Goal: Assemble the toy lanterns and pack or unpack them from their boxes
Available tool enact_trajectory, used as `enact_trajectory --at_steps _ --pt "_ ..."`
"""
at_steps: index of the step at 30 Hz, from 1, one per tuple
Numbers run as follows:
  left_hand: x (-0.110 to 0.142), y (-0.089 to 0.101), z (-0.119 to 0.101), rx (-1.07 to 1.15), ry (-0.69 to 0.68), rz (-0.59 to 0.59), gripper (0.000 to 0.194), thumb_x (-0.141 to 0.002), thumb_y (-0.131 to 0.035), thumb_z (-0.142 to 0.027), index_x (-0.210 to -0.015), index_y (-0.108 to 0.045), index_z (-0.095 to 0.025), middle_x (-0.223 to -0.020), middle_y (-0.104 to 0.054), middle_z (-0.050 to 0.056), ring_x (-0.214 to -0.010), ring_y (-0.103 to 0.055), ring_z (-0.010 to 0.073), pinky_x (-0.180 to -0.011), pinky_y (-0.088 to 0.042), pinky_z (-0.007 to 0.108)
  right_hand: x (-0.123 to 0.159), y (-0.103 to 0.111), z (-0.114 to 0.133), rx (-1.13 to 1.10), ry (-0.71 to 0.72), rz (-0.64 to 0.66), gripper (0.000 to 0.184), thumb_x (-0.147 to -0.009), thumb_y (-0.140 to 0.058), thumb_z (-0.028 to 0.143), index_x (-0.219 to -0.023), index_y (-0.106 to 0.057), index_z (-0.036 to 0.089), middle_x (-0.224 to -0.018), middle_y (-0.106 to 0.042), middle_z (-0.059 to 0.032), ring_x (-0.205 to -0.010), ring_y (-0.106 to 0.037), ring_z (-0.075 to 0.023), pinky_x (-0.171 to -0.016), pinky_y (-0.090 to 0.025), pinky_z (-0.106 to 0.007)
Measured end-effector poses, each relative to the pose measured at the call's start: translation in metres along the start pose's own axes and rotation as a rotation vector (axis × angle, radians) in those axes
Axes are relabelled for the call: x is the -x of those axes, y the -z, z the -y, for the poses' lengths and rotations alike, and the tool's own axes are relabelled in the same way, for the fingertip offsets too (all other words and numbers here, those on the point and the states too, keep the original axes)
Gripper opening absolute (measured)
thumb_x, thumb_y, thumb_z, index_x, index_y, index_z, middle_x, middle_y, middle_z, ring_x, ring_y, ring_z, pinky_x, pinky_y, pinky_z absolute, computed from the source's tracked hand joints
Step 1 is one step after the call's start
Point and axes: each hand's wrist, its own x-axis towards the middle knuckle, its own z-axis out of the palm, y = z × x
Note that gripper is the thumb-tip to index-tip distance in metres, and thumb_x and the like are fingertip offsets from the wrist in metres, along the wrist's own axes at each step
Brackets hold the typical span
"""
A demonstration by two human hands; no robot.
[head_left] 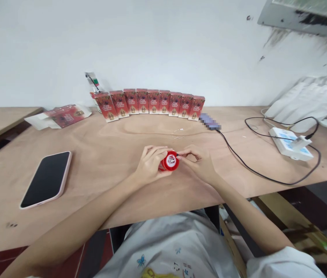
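Note:
Just above the near part of the wooden table point(100, 170), a small round red object point(170, 161) is tilted so that a round end faces me. A pale disc with a dark and metallic pattern sits inside its red rim. My left hand point(151, 162) is wrapped around its left side, thumb below and fingers above. At the right edge of the rim, my right hand point(197, 161) pinches with thumb and forefinger; a small dark thing shows at those fingertips, too small to name. The rest of the red object is hidden behind my left fingers.
Several red printed boxes point(153, 102) stand in a curved row near the wall, with a flattened red package point(68, 115) to their left. A phone point(47, 179) lies at left. A black cable point(238, 164) runs from a blurred phone point(209, 121) to a white power strip point(290, 143).

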Motion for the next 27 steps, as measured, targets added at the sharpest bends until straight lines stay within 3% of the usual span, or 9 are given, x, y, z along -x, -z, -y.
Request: enact_trajectory --at_steps 7,15,21,27 --pt "0.001 -0.001 -0.002 -0.040 -0.017 0.025 0.056 -0.077 -0.067 -0.039 -0.121 -0.036 -0.022 -0.109 -0.068 0.014 -0.102 -0.064 0.0262 -0.082 -0.039 0.040 0.005 -0.003 0.008 -0.013 -0.015 -0.087 0.013 -0.080 -0.063 0.030 -0.073 -0.056 0.021 -0.087 -0.066 -0.0015 -0.081 -0.064 -0.0139 -0.076 -0.050 -0.029" --pt "0.002 0.000 -0.002 -0.061 -0.018 0.040 0.052 -0.077 -0.067 -0.040 -0.117 -0.040 -0.021 -0.107 -0.068 0.014 -0.100 -0.065 0.0262 -0.080 -0.040 0.040 0.006 0.003 0.021 0.215 0.140 -0.017 0.014 -0.080 -0.059 0.023 -0.070 -0.050 0.022 -0.086 -0.066 -0.0022 -0.078 -0.062 -0.0137 -0.069 -0.048 -0.026" --pt "0.003 0.000 -0.002 -0.064 -0.018 0.057 0.051 -0.077 -0.066 -0.040 -0.117 -0.041 -0.020 -0.108 -0.068 0.015 -0.100 -0.064 0.0264 -0.080 -0.040 0.040 0.005 0.001 0.017 0.196 0.100 0.043 0.004 -0.082 -0.060 0.022 -0.078 -0.060 0.023 -0.083 -0.068 -0.0016 -0.079 -0.064 -0.0144 -0.070 -0.050 -0.027" --pt "0.002 0.001 -0.002 -0.084 -0.023 0.072 0.050 -0.078 -0.065 -0.039 -0.117 -0.039 -0.022 -0.108 -0.068 0.013 -0.100 -0.064 0.0261 -0.081 -0.039 0.040 0.006 -0.003 0.012 0.089 0.088 0.027 0.009 -0.084 -0.060 0.027 -0.083 -0.069 0.026 -0.085 -0.071 -0.0004 -0.080 -0.066 -0.0148 -0.074 -0.054 -0.029"
